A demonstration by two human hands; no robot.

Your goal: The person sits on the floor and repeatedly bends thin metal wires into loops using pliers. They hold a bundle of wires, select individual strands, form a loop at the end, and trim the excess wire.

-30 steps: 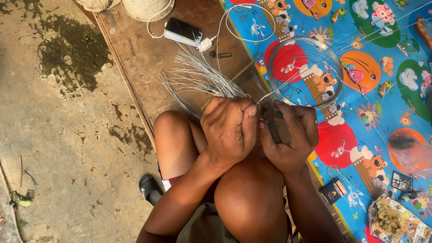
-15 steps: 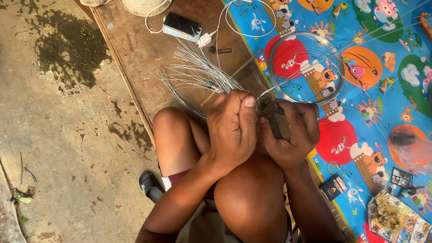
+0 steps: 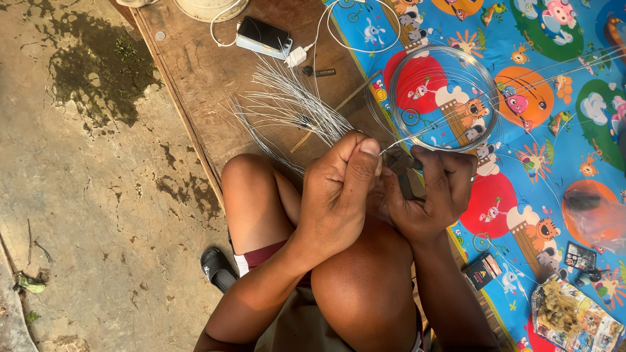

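Hands bend thin wire.
Left hand (image 3: pixel 342 189) pinches wire bundle (image 3: pixel 287 107); right hand (image 3: pixel 433 195) grips pliers (image 3: pixel 401 171). Springy wire coil (image 3: pixel 447 98) might slip and poke.

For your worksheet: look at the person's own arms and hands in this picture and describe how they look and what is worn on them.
Both forearms are bare, with no sleeves in view. The left hand and the right hand wear no gloves, and no ring, watch or bracelet shows. The left thumbnail is short and plain. Dark red shorts with a white hem are worn below.

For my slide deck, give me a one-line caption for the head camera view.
Left hand pinches thin wire beside right hand gripping dark pliers, near a wire coil on a colourful cartoon mat.
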